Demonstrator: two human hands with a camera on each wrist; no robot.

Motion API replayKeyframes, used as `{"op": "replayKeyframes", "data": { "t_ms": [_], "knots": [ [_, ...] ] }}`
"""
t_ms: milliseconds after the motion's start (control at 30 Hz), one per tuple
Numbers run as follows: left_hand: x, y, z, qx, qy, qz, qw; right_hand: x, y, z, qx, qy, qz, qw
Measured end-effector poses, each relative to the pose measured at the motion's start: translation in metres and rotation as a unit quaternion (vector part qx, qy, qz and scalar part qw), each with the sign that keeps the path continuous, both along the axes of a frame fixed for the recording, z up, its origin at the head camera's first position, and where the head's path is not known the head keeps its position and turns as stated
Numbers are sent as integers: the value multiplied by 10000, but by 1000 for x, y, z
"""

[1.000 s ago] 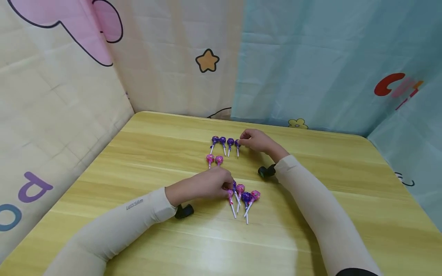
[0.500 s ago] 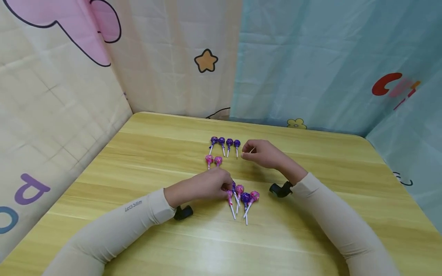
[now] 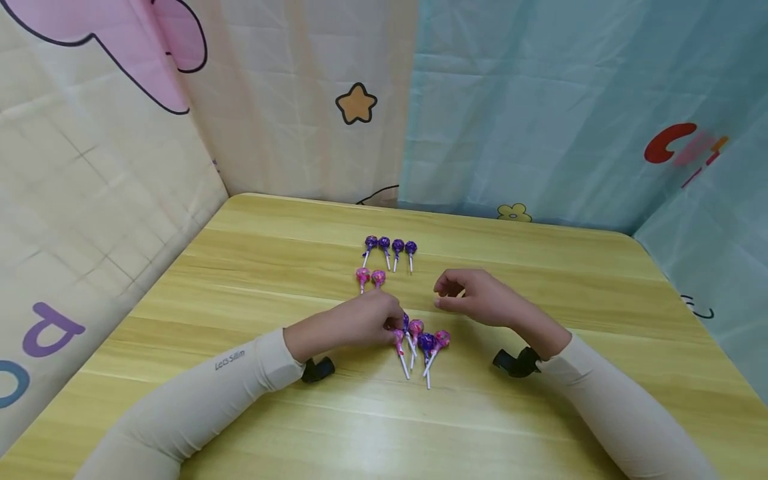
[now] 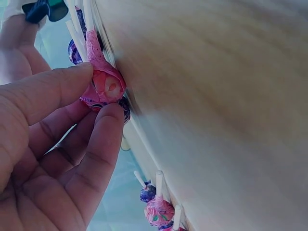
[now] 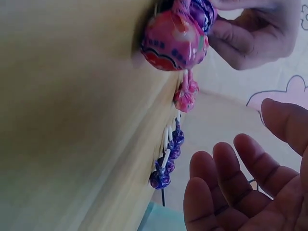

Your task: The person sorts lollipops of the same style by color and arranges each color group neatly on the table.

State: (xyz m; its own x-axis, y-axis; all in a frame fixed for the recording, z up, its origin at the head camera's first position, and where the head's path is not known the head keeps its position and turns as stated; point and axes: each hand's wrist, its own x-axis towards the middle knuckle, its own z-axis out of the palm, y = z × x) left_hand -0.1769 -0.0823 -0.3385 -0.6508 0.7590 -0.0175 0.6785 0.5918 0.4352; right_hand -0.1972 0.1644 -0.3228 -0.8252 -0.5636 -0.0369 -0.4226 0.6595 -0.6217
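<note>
My left hand [image 3: 369, 319] pinches the head of a pink lollipop [image 4: 108, 85] between thumb and fingertips, low over the table. Just right of it in the head view lie a pink lollipop [image 3: 416, 329], a purple lollipop [image 3: 427, 343] and another pink one, sticks crossing toward me; one more purple head is partly hidden by the left hand. My right hand [image 3: 480, 297] hovers to the right of this pile with nothing in it, its fingers loosely bent and spread from the thumb in the right wrist view.
Farther back, several purple lollipops [image 3: 398, 247] lie side by side in a row, sticks toward me. In front of them are two pink lollipops [image 3: 363, 275], partly behind the left hand. The wooden table [image 3: 288, 233] meets printed curtains [image 3: 510, 120] at the back and sides.
My right hand has left the rightmost purple lollipop in the back row and come toward me and rightward. The left hand keeps its hold on the pink lollipop.
</note>
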Motion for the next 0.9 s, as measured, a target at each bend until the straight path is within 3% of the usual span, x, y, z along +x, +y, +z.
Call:
{"op": "replayKeyframes", "data": {
  "t_ms": [233,367,567,900],
  "knots": [
    [0,-1,0,18,38,31,10000,17,3,-5,432,-118,524,9976],
    [0,-2,1,33,65,38,10000,23,0,-9,609,-200,532,9965],
    [1,-1,1,124,-6,12,9999,24,-3,-16,655,-291,481,9963],
    [0,-1,1,49,-100,71,9999,24,0,-18,729,-123,744,9945]
  ]
}}
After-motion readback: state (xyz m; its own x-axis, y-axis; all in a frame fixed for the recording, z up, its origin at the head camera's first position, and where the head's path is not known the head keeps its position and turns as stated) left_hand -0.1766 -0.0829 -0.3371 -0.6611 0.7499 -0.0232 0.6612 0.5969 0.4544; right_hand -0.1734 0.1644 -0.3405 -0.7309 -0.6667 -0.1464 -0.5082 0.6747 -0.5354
